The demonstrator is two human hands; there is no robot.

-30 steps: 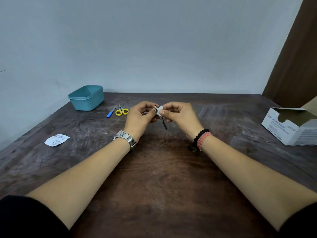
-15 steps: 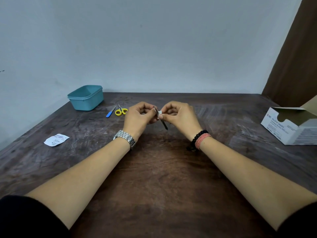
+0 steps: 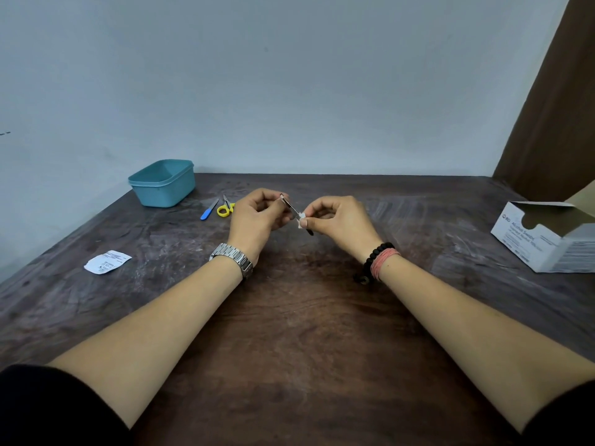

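Observation:
Above the middle of the dark wooden table (image 3: 289, 333), my left hand (image 3: 257, 217) pinches the upper end of a thin dark metal tool (image 3: 292, 207), which slants down to the right. My right hand (image 3: 338, 222) pinches a small white swab (image 3: 302, 217) folded round the tool's lower part. The tool's dark tip pokes out below the swab. Its exact kind is too small to tell.
A teal plastic tub (image 3: 162, 183) stands at the back left. Beside it lie a blue-handled tool (image 3: 208, 210) and yellow-handled scissors (image 3: 226, 207). A torn white wrapper (image 3: 107, 261) lies at the left. An open white swab box (image 3: 547, 235) sits at the right edge.
My right hand has slid the white swab down the tool, away from my left hand. The hands now stand a little further apart.

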